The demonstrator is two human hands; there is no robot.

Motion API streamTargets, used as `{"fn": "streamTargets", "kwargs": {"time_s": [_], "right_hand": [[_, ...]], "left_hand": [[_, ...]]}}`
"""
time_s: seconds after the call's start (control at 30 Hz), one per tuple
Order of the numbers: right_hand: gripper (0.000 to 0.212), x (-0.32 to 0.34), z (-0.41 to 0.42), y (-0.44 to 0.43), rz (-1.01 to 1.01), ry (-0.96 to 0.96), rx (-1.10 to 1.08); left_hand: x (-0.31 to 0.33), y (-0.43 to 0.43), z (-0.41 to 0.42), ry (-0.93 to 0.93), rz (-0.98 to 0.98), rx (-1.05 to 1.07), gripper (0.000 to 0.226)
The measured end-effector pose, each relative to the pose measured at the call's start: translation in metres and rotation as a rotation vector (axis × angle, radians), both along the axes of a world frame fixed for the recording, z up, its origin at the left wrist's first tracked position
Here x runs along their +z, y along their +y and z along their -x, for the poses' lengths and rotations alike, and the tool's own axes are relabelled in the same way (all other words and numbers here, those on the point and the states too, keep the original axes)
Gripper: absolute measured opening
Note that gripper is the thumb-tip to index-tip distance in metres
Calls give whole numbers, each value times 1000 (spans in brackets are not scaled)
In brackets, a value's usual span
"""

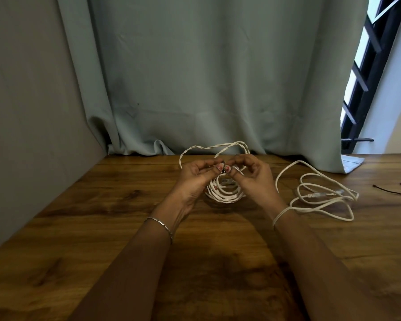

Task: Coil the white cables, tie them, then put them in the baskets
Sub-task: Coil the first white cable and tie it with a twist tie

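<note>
Head view: I see the left hand and right hand meeting above mid-bench, fingers curled, both pinching the top of the coiled white cable. A loose white cable lies on the bench to their right.

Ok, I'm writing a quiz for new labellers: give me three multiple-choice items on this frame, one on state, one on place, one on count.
1. The left hand and right hand are: A) flat B) pinching at the coiled white cable C) empty fists
2. The loose white cable lies: A) right of both hands B) left of them C) between them
3. White cables in view: A) one B) two C) four
Key: 1B, both pinch above the coil; 2A, it sprawls to their right; 3B, one coiled, one loose.
</note>
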State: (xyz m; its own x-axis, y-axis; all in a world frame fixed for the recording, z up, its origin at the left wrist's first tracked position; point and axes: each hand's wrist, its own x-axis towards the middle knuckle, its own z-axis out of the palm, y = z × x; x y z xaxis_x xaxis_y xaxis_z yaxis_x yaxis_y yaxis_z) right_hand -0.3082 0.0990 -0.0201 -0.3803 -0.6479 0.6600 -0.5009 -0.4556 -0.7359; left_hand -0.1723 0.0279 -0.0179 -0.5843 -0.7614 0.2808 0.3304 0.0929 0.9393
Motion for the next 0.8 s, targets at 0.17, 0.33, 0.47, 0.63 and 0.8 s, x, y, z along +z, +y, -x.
{"fn": "streamTargets", "kwargs": {"time_s": [0.17, 0.33, 0.47, 0.63, 0.8], "right_hand": [[16, -1, -1, 2, -42, -146, 130], [27, -2, -4, 3, -73, -134, 202], [22, -4, -6, 2, -91, -28, 165], [18, -4, -3, 2, -102, -4, 149], [23, -7, -2, -1, -147, 67, 139]], "left_hand": [[3, 2, -3, -43, 58, -9, 24], [4, 1, -5, -50, 56, -18, 21], [3, -1, -6, -62, 25, -8, 15], [5, 1, -5, -79, 12, -6, 17], [3, 1, -5, -111, 14, 3, 16]]}}
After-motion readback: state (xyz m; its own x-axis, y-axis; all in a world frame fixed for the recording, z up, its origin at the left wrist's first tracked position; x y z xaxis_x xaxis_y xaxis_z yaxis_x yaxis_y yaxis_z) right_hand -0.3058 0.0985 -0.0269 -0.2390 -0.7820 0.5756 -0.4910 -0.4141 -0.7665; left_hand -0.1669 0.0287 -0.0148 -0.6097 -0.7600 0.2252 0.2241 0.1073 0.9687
